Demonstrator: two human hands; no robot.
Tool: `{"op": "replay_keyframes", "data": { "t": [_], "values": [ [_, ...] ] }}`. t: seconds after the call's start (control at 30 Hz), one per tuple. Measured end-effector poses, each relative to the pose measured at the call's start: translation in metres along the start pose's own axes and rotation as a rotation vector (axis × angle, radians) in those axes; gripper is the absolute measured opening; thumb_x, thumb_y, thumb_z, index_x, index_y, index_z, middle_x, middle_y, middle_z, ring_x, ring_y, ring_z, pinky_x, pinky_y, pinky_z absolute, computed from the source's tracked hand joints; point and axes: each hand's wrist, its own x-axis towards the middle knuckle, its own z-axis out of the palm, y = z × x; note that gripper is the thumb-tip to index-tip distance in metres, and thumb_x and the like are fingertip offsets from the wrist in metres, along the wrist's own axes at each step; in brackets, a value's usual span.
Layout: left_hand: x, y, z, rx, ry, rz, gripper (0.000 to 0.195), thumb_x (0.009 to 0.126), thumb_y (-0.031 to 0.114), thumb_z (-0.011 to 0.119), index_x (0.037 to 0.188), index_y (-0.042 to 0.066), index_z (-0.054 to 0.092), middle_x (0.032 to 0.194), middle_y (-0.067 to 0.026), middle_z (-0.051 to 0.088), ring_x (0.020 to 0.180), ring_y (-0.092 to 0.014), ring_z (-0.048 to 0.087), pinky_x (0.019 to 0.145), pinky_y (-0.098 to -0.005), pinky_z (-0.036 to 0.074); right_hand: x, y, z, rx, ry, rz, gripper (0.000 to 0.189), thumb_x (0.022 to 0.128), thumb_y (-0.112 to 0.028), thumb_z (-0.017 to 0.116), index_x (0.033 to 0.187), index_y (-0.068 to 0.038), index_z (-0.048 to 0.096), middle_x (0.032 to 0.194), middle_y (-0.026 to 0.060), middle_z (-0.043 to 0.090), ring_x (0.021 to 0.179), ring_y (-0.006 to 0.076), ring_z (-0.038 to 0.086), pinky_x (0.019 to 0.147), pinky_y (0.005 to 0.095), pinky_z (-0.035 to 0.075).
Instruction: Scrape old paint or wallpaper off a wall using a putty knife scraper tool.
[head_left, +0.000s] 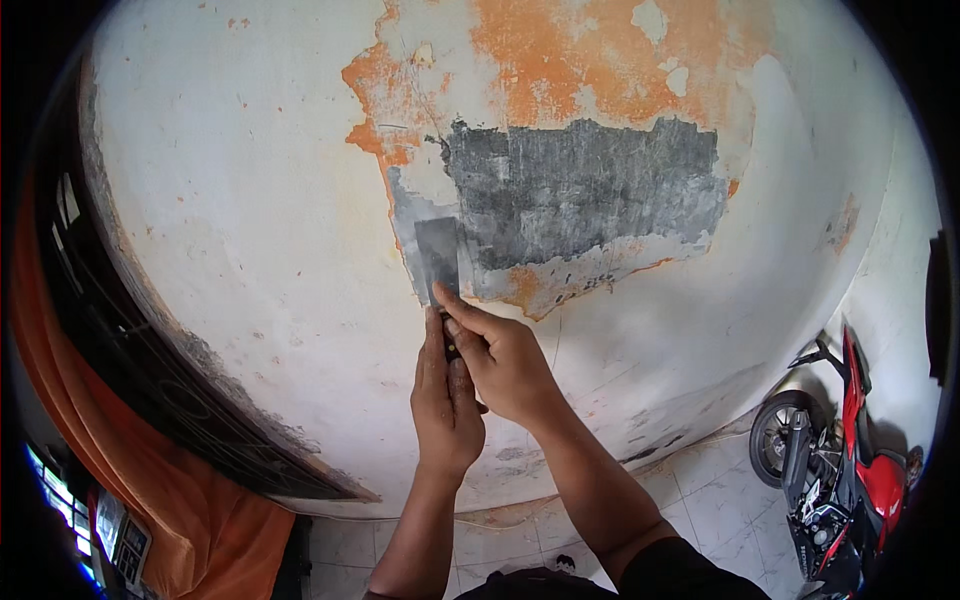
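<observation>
Both hands are on one scraper (438, 251) with a flat grey metal blade and a dark handle. My left hand (444, 409) is wrapped around the handle from below. My right hand (504, 360) grips it from the right, one finger laid along the base of the blade. The blade points up and lies against or very near the wall (247, 225), over a pale grey strip. Right of the blade is a dark grey bare patch (585, 195) with ragged edges. Orange old paint (592, 60) shows above it, and flaking white paint surrounds both.
A red and black motorcycle (832, 450) stands at the lower right by the wall corner. At the left, an orange curtain (157, 480) hangs beside a dark frame with grille work (180, 397). A thin cable (495, 525) runs along the wall's foot above tiled floor (502, 551).
</observation>
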Motion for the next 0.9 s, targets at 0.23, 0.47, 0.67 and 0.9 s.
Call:
{"op": "replay_keyframes", "data": {
  "t": [0.23, 0.47, 0.67, 0.9],
  "values": [
    [-0.017, 0.005, 0.006, 0.436, 0.061, -0.036, 0.063, 0.101, 0.009, 0.054, 0.160, 0.007, 0.031, 0.112, -0.0249, 0.066, 0.090, -0.042, 0.068, 0.071, -0.0506, 0.056, -0.005, 0.008, -0.018, -0.123, -0.158, -0.049, 0.041, 0.103, -0.008, 0.057, 0.144, -0.014, 0.060, 0.119, 0.0185, 0.073, 0.101, 0.0218, 0.072, 0.090, 0.0291, 0.054],
    [-0.007, 0.029, 0.013, 0.500, -0.001, -0.156, 0.065, 0.102, 0.011, 0.055, 0.161, 0.013, 0.030, 0.101, -0.0246, 0.069, 0.083, -0.042, 0.071, 0.069, -0.0496, 0.057, 0.077, -0.007, -0.096, -1.000, 0.390, -0.833, 0.044, 0.095, -0.018, 0.065, 0.139, -0.021, 0.066, 0.149, 0.0114, 0.053, 0.129, 0.0310, 0.057, 0.109, 0.0483, 0.045],
    [-0.017, 0.007, 0.012, 0.577, 0.028, -0.156, 0.066, 0.102, 0.012, 0.056, 0.162, 0.015, 0.029, 0.094, -0.0218, 0.069, 0.073, -0.038, 0.071, 0.061, -0.0467, 0.057, 0.119, 0.009, -0.119, -1.195, 0.488, -0.989, 0.055, 0.098, -0.036, 0.059, 0.152, -0.034, 0.051, 0.164, 0.0052, 0.038, 0.149, 0.0285, 0.038, 0.124, 0.0518, 0.026],
    [-0.003, 0.016, 0.013, 0.589, 0.058, 0.008, 0.066, 0.102, 0.012, 0.056, 0.162, 0.015, 0.029, 0.090, -0.0215, 0.068, 0.071, -0.038, 0.070, 0.060, -0.0460, 0.057, 0.117, 0.013, -0.121, -1.196, 0.474, -0.955, 0.058, 0.097, -0.045, 0.058, 0.153, -0.036, 0.049, 0.167, 0.0040, 0.034, 0.153, 0.0271, 0.033, 0.126, 0.0513, 0.021]
  ]
}}
